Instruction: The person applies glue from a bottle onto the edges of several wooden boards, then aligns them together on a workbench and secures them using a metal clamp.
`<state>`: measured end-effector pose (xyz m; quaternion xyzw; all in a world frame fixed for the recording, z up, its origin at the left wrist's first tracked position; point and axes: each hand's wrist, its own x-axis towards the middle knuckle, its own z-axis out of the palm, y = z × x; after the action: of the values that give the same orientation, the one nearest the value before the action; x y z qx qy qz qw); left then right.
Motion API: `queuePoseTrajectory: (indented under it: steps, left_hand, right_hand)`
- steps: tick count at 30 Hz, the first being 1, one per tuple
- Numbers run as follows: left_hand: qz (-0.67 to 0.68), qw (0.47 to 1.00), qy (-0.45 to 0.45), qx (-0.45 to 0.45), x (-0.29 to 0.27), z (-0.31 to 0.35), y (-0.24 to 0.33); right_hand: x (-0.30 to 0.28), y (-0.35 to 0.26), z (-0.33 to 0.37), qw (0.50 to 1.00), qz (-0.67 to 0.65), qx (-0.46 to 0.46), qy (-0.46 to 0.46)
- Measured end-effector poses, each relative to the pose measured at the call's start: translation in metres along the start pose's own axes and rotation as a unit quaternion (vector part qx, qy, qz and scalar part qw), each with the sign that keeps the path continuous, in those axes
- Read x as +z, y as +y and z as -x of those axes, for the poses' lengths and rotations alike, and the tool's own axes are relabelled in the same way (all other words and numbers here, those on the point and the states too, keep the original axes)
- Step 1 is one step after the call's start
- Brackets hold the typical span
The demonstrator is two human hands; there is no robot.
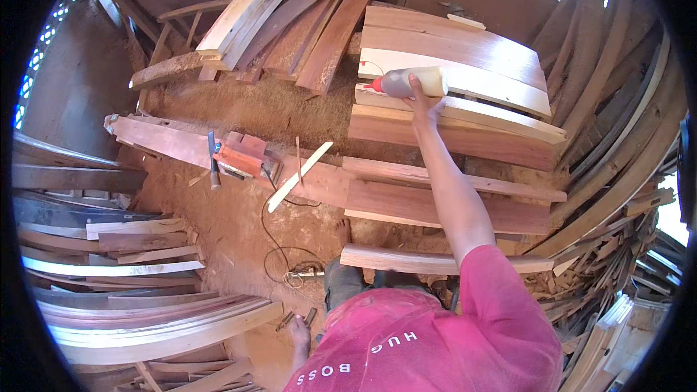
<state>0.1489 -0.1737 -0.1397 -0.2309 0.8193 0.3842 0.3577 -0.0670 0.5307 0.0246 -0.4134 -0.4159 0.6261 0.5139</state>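
Note:
My right hand (422, 107) is stretched forward, its fingers wrapped round a squeeze bottle (406, 83) with a red nozzle. The bottle lies tipped on its side, its nozzle pointing left over the left end of a pale plank (465, 80). Reddish boards (443, 33) lie side by side with that plank, beyond and nearer than the bottle. Low at my left side, my left hand (299, 332) is closed. Dark, thin handle-like pieces (310, 316) stick out by its fingers, too small to name surely.
A long narrow plank bench (167, 139) crosses the middle, carrying an orange-red corded power tool (241, 160), a hammer-like tool (213, 160) and a pale stick (299, 176). Its cord (267, 247) loops on the dusty floor. Curved timbers (167, 330) are stacked left; more timber (617, 203) leans right.

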Motion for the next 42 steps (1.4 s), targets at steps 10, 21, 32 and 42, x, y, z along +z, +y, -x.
queuePoseTrajectory:
  steps: [10, 21, 32, 42]
  left_hand:
    - [0.02, 0.998, 0.014, 0.058, 0.05, 0.021, 0.038]
    - [0.022, 0.999, -0.006, 0.048, 0.042, 0.021, 0.042]
    - [0.066, 0.997, -0.021, 0.031, 0.044, 0.022, 0.071]
    - [0.007, 0.998, -0.039, 0.056, 0.056, 0.005, 0.071]
  right_hand:
    - [0.011, -0.001, -0.003, 0.994, 0.042, -0.005, -0.102]
    - [-0.003, 0.027, -0.032, 0.986, 0.14, -0.073, -0.053]
    - [-0.037, -0.01, -0.031, 0.992, 0.093, -0.076, -0.043]
    - [-0.09, -0.055, -0.045, 0.985, 0.14, -0.1, 0.001]
